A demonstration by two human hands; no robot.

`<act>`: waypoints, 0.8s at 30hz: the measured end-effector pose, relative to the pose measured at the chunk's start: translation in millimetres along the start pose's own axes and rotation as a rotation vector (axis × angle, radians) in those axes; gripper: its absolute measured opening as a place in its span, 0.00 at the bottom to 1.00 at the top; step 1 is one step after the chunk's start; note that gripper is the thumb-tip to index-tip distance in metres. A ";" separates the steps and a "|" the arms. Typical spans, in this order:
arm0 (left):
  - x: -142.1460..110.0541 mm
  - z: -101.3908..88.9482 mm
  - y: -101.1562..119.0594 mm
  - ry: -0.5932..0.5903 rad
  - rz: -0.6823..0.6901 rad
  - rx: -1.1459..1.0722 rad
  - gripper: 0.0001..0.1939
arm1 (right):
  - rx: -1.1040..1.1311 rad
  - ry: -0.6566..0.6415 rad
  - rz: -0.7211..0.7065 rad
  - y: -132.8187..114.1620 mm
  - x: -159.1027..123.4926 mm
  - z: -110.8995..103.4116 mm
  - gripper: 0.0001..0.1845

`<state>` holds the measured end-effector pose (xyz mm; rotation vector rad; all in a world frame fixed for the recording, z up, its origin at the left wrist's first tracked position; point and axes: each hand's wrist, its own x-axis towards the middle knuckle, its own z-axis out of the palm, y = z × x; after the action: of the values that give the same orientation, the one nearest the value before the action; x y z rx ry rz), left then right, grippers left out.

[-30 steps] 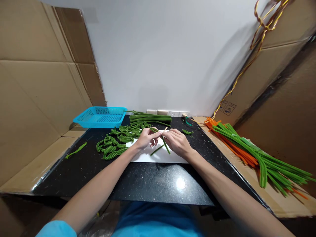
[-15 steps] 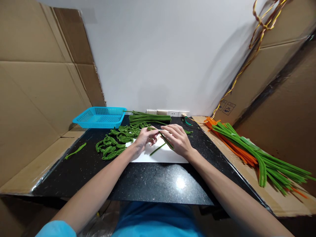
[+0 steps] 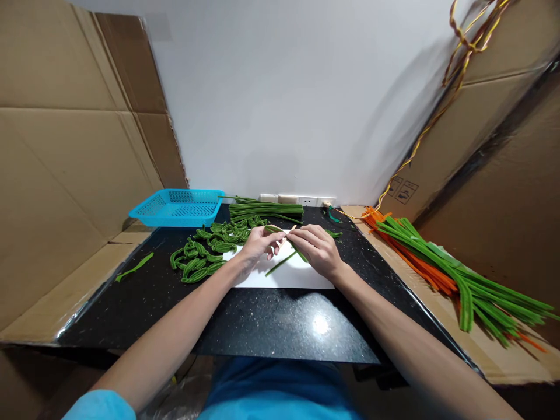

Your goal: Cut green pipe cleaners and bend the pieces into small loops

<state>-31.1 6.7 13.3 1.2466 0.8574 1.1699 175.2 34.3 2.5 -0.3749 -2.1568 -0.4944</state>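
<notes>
Over a white sheet (image 3: 280, 282), both hands meet on a bent green pipe cleaner (image 3: 300, 255). My left hand (image 3: 256, 248) pinches its curved end between thumb and fingers. The fingers of my right hand (image 3: 321, 252) close on it near the middle, with a straight part slanting down beneath them. Another straight green pipe cleaner piece (image 3: 279, 265) appears below the hands, over the sheet. Left of my left hand lie several looped green pipe cleaner shapes (image 3: 199, 261). The fingertips partly hide where the held piece is gripped.
Behind the hands lies a bundle of dark green pipe cleaners (image 3: 266, 210). A blue plastic basket (image 3: 175, 220) stands back left. Green stems (image 3: 441, 262) and orange stems (image 3: 420, 267) rest on cardboard at right. A green strip (image 3: 135, 267) lies left. Cardboard walls (image 3: 65, 175) flank the black counter (image 3: 280, 321).
My right hand has dropped slightly, and its raised fingers have curled in closer to the pipe cleaner. My left hand has barely moved.
</notes>
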 end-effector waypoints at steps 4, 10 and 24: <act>0.2 2.2 -0.1 0.029 -0.028 -0.032 0.16 | -0.017 0.013 0.006 -0.4 0.1 0.9 0.15; 1.2 3.8 -3.7 0.004 -0.034 -0.112 0.15 | -0.028 0.032 -0.019 -3.8 2.4 0.4 0.14; -2.4 -1.0 5.3 -0.085 -0.069 -0.039 0.13 | 0.004 0.045 -0.050 -2.5 1.6 0.2 0.17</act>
<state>-33.7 4.3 18.1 1.2173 0.8040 1.0666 173.0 32.3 3.1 -0.3058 -2.1272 -0.5222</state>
